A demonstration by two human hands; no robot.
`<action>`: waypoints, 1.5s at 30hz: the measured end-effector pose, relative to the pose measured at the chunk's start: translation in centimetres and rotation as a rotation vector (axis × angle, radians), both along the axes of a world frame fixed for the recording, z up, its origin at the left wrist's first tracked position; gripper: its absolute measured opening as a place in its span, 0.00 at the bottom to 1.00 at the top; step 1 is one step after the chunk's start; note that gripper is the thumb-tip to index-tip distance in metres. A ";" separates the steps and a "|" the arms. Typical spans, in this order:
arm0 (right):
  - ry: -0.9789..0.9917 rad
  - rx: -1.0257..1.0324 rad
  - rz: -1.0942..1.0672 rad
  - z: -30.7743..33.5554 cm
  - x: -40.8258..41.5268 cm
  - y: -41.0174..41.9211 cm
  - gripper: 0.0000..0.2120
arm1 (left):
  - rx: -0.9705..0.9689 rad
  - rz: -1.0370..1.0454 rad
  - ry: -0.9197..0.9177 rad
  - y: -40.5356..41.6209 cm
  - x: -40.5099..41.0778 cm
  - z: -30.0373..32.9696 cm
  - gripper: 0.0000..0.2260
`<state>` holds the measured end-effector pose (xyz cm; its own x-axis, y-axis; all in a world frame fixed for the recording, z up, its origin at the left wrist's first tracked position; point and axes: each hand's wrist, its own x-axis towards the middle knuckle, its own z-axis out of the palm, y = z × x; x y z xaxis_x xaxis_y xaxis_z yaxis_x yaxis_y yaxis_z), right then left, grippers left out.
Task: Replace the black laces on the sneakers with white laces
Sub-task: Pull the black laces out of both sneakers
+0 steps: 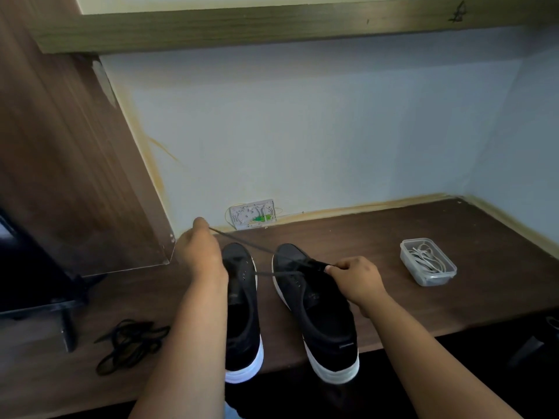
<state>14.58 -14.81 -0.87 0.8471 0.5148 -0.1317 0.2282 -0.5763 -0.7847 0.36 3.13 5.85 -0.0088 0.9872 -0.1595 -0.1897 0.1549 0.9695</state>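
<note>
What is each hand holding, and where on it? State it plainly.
Both hands hold the black lace of the right sneaker: the left hand pinches its far end, the right hand pinches it at the eyelets.

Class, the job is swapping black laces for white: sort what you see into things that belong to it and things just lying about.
Belongs:
left sneaker
right sneaker
black lace being pulled
loose black lace
tub of white laces

Lying about:
wall socket box
black stand

You are looking down at a dark brown wooden desk (423,237) sitting against a pale blue painted wall (302,131), with a wood-grain side panel (75,161) standing left and a olive-brown wooden shelf edge (272,25) running overhead.
</note>
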 end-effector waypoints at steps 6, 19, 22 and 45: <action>0.028 0.032 0.005 -0.2 -0.1 0.0 0.10 | 0.517 -0.649 1.357 -3.9 1.8 -3.3 0.15; 0.023 0.036 0.037 -0.3 0.0 -0.4 0.10 | 0.272 -0.603 0.531 -7.1 5.4 -3.9 0.13; 0.080 0.048 0.023 -0.6 0.5 -0.4 0.09 | 0.128 -0.691 0.117 -6.5 3.3 -0.3 0.05; -0.257 -0.010 0.203 -0.1 -1.7 0.5 0.12 | 0.601 -0.770 1.017 -3.8 5.8 -9.2 0.08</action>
<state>12.90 -14.26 -0.98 0.7337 0.6761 0.0670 0.5288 -0.5063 -0.6812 6.18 -0.64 -3.40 0.7016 0.7118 0.0314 0.5652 -0.5829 0.5838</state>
